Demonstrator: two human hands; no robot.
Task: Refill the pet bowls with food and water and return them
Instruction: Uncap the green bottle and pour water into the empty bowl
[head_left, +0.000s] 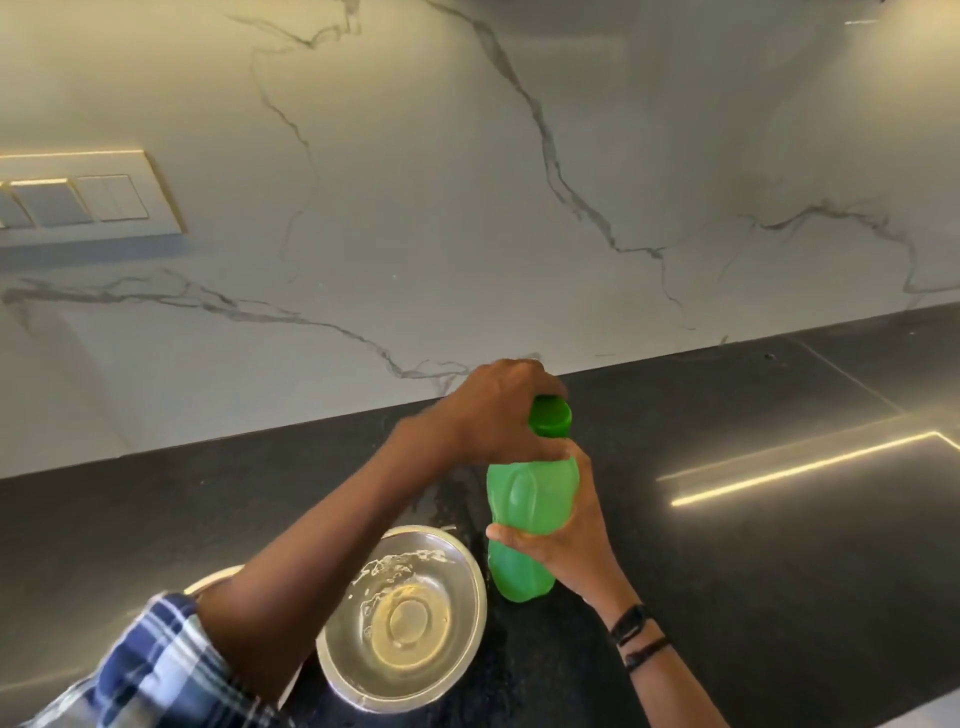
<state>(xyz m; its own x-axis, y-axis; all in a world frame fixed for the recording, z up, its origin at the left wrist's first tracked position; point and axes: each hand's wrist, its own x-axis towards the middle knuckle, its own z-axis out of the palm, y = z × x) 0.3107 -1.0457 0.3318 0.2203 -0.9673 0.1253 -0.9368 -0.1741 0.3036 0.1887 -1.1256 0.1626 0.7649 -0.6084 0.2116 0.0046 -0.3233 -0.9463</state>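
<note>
A green plastic bottle (524, 499) stands upright on the black counter (753, 571). My right hand (576, 530) grips its body from the right side. My left hand (498, 410) is closed over the darker green cap (551, 418) at the top. Left of the bottle sits a steel bowl (405, 618) holding clear water. Behind my left forearm a second bowl (210, 578) shows only a sliver of rim, and its contents are hidden.
A white marble backsplash (467, 208) rises behind the counter, with a switch panel (78, 197) at the left. Water drops lie on the counter between bowl and bottle. A counter seam and light reflection (810, 467) lie to the right.
</note>
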